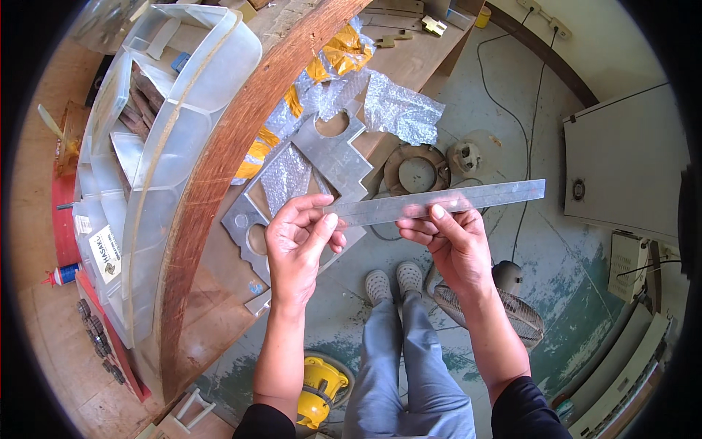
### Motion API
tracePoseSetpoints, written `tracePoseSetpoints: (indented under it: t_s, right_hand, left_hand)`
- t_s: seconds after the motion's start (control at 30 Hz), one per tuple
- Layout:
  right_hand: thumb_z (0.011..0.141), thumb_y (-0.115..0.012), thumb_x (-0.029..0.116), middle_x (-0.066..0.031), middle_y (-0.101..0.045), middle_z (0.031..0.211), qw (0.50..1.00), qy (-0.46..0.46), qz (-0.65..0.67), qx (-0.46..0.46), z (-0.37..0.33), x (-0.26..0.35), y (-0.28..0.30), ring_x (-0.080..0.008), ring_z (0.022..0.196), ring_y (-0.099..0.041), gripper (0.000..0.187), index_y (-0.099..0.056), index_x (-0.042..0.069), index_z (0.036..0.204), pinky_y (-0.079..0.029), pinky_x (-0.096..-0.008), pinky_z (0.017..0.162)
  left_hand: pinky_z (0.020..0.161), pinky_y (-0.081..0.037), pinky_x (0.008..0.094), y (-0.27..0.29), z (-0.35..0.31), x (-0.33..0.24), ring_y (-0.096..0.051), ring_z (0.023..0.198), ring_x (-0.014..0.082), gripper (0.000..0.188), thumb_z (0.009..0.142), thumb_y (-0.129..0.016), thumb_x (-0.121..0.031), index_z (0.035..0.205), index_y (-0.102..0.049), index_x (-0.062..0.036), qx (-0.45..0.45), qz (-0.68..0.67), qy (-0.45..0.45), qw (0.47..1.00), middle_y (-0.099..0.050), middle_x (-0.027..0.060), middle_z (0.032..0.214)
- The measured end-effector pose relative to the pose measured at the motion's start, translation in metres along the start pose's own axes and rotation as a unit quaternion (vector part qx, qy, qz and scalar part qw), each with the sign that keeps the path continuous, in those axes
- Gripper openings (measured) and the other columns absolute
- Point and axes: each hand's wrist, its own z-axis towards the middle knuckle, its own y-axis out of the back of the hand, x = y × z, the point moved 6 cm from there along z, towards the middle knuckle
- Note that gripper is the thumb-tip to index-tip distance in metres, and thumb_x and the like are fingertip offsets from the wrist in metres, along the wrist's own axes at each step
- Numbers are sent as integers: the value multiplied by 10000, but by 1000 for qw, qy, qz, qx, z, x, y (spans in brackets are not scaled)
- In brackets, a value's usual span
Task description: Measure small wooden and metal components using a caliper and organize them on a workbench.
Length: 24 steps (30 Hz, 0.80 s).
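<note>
A long, thin, flat strip (504, 194), shiny grey and ruler-like, is held up nearly level, its right end slightly higher. I cannot tell whether it is metal or clear plastic. At its left end, my left hand (298, 245) closes thumb and fingers on it. My right hand (461, 241) pinches it right of its middle, thumb in front, and the strip runs on past that hand. Below and behind the left hand lies a flat grey metal plate (314, 150) with round holes and stepped edges, on the wooden bench (212, 293).
Bubble wrap (402, 110) with orange tape covers part of the bench. Clear plastic bins (157, 146) stand left of a wooden beam (197, 190). On the floor are a metal ring (391, 172), a fan (526, 322), cables and a yellow machine (318, 388). A white cabinet (621, 161) stands at right.
</note>
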Motion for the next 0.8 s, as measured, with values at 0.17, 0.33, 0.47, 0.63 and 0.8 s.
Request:
tracePoseSetpoints:
  t_s: [0.17,0.33,0.47,0.63,0.8]
  right_hand:
    - [914,-564,106,-224,-648,983,1000,2,1,8,1,0,0,-317,903,-659,130,-570,-8,977,-536,-425,818]
    - [915,-568,117,-225,-648,976,1000,8,1,18,3,-1,-2,-315,888,-659,153,-573,-20,982,-535,-411,803]
    - [919,-576,156,-216,-656,959,1000,2,8,5,4,1,-4,-294,868,-667,187,-583,-24,970,-537,-393,784]
    - [908,-607,206,-118,-653,744,963,-94,-247,-40,-4,11,3,-172,646,-635,236,-596,-11,816,-511,-298,609]
    - [775,-703,101,-83,-632,757,611,341,-709,-91,-21,68,-25,-200,610,-573,138,-596,15,794,-443,-324,564]
  left_hand:
    - [542,-451,234,3,-2,0,-583,612,120,190,867,-589,-15,1055,-573,10,-3,8,-18,1000,-650,106,778]
    - [564,-500,231,5,-2,-3,-611,642,120,164,871,-602,-4,1032,-588,25,5,-14,-35,999,-648,104,804]
    - [557,-479,236,7,-2,-2,-600,635,123,166,869,-601,-13,1031,-588,19,-10,-20,-35,999,-646,101,799]
    - [558,-457,240,18,0,-2,-583,630,121,164,869,-597,-15,1030,-594,15,-40,-4,-41,998,-643,96,790]
    - [558,-456,241,30,2,10,-586,629,119,151,871,-601,-21,1017,-607,17,-49,10,-41,998,-648,93,794]
